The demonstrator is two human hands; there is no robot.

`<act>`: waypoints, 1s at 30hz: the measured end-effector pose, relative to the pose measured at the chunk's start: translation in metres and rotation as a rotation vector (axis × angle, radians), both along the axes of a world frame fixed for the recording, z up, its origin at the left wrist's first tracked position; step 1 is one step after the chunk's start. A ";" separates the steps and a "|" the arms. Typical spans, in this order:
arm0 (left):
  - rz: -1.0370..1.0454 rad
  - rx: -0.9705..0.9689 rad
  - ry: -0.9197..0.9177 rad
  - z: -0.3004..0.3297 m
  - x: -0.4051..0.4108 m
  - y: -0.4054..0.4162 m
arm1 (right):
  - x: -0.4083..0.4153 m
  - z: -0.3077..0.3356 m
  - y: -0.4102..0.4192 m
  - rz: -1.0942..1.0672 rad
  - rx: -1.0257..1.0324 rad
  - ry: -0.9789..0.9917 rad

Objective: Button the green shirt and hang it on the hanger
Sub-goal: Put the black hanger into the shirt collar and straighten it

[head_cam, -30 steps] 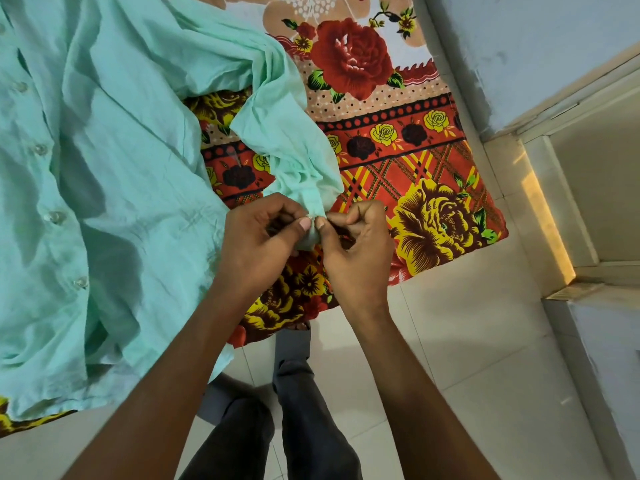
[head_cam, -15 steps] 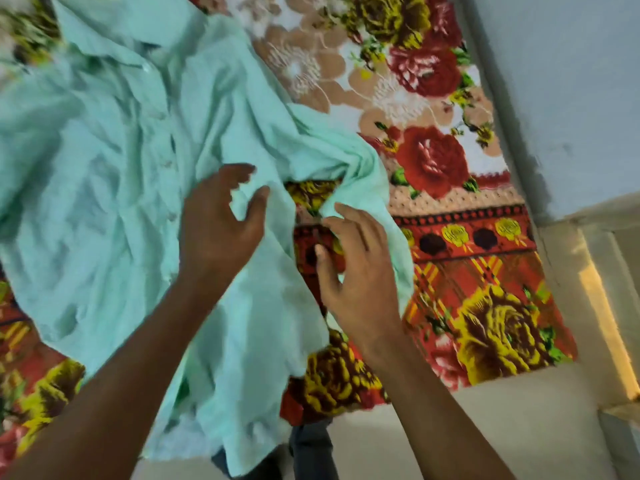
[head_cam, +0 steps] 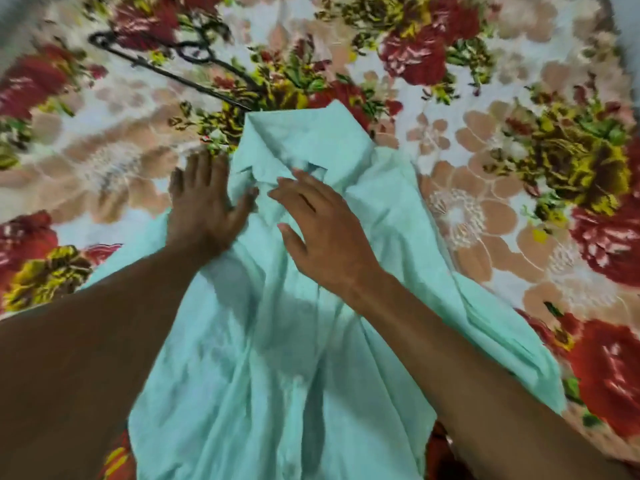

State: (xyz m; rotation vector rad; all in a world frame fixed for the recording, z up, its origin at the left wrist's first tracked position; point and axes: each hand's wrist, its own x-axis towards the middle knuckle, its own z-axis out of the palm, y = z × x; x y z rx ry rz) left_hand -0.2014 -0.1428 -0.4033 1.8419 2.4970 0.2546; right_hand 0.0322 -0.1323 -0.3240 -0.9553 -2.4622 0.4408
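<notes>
Both our hands lie spread, holding nothing: left hand [head_cam: 204, 209] and right hand [head_cam: 318, 233] flat on the green shirt [head_cam: 284, 358], collar between them; hanger [head_cam: 173, 69] well beyond our fingertips.

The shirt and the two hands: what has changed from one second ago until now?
Both hands let go of the sleeve end they pinched together. Now the left hand and the right hand lie open on the green shirt near its collar. The view swung up the bed, so the black hanger now shows. The shirt stays spread on the flowered bedsheet.
</notes>
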 end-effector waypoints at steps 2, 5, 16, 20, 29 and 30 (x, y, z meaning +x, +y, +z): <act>0.007 -0.045 0.003 -0.001 -0.007 0.001 | -0.037 0.000 0.029 0.038 -0.021 -0.022; 0.003 -0.046 0.009 -0.003 -0.005 -0.003 | -0.083 0.003 0.072 0.036 -0.044 0.013; 0.022 0.039 -0.095 -0.016 -0.019 0.013 | -0.219 -0.027 0.210 -0.105 -0.091 -0.428; 0.001 0.044 -0.107 -0.017 -0.019 0.016 | -0.232 -0.032 0.227 -0.185 -0.111 -0.401; -0.012 0.051 -0.108 -0.020 -0.022 0.016 | -0.254 -0.004 0.254 -0.090 -0.275 -0.399; -0.011 0.050 -0.104 -0.020 -0.022 0.016 | -0.250 -0.001 0.251 -0.071 -0.257 -0.384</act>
